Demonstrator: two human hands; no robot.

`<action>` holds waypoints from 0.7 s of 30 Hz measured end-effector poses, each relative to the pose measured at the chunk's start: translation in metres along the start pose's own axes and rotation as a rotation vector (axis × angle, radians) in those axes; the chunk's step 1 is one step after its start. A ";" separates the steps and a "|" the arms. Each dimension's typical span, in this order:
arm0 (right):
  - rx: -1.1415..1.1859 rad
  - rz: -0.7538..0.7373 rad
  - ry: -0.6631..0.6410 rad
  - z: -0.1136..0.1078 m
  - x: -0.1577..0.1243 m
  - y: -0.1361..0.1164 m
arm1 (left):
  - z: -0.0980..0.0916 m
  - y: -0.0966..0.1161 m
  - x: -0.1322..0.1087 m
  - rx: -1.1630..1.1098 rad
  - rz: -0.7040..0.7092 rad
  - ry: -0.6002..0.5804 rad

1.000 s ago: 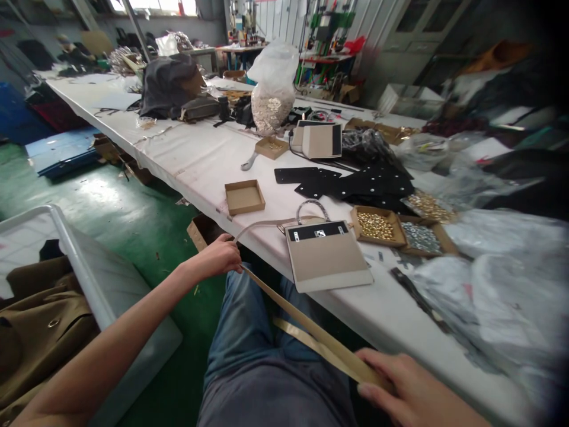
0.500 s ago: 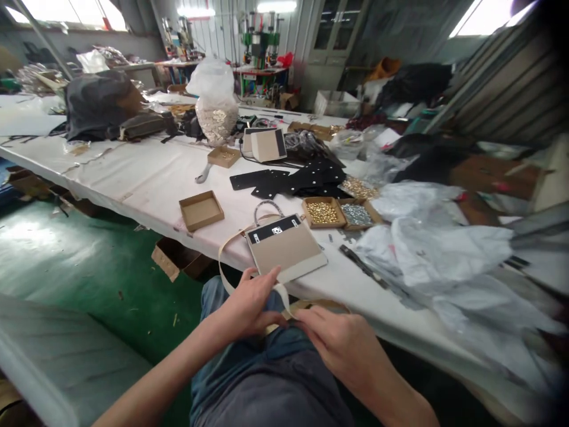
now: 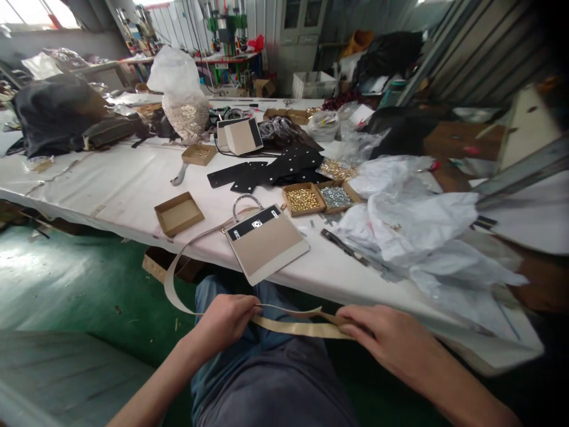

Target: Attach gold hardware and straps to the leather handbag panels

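Observation:
Above my lap, a long beige strap (image 3: 306, 328) stretches between my two hands, doubled into two strands. My left hand (image 3: 233, 317) is closed round it, and from there the strap loops left and up toward the bag. My right hand (image 3: 377, 332) pinches the other end of the doubled part, fingers pressed together. A beige handbag (image 3: 271, 243) with a black upper band lies at the table's front edge. Its handle (image 3: 246, 201) looks wrapped in clear film and points away from me. Neither hand touches the bag body.
Small open boxes hold gold hardware (image 3: 302, 198) and silver hardware (image 3: 336, 197). A shallow cardboard box (image 3: 179, 214) sits left of the bag. Black punched strips (image 3: 275, 169), a dark long tool (image 3: 344, 246) and crumpled white plastic bags (image 3: 404, 219) lie around on the white table (image 3: 111, 196).
My hands have moved apart, drawing the strap out between them. My left hand has left the bag's lower edge. The view has shifted, so the table things sit further left.

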State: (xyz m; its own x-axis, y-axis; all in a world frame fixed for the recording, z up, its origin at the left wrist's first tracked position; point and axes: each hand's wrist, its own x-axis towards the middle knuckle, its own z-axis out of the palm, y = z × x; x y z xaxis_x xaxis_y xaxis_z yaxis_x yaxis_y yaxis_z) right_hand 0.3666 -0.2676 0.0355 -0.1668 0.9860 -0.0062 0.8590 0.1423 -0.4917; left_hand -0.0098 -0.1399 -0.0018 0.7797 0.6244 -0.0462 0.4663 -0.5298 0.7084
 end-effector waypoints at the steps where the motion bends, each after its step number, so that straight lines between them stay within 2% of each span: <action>1: -0.038 -0.019 0.097 -0.004 -0.003 0.006 | 0.002 0.001 -0.003 -0.059 -0.066 -0.007; 3: -0.127 -0.076 0.305 -0.009 -0.002 0.006 | 0.008 0.007 -0.007 -0.238 -0.177 -0.049; 5: -0.178 -0.156 0.428 -0.009 0.005 -0.005 | 0.015 0.018 -0.005 -0.489 -0.218 -0.109; 7: -0.169 -0.242 0.483 -0.005 0.014 -0.022 | 0.022 0.030 0.001 -0.748 -0.152 -0.155; 9: -0.132 -0.244 0.562 0.002 0.023 -0.037 | 0.028 0.042 0.010 -0.897 -0.065 -0.145; 13: 0.011 -0.055 0.726 0.022 0.029 -0.057 | 0.044 0.056 0.030 -0.760 0.022 0.035; 17: 0.173 0.000 0.737 0.037 0.028 -0.068 | 0.062 0.056 0.042 -0.762 0.023 0.179; 19: 0.256 0.021 0.728 0.040 0.026 -0.071 | 0.060 0.053 0.043 -0.733 0.007 0.311; 21: 0.372 0.040 0.702 0.041 0.025 -0.073 | 0.051 0.050 0.043 -0.671 -0.001 0.418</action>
State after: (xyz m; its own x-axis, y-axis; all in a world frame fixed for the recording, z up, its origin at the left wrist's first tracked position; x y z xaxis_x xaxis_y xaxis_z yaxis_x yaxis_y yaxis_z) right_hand 0.2801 -0.2567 0.0357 0.3109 0.8321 0.4593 0.6196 0.1890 -0.7618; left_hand 0.0680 -0.1688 -0.0046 0.4956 0.8592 0.1270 0.0114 -0.1526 0.9882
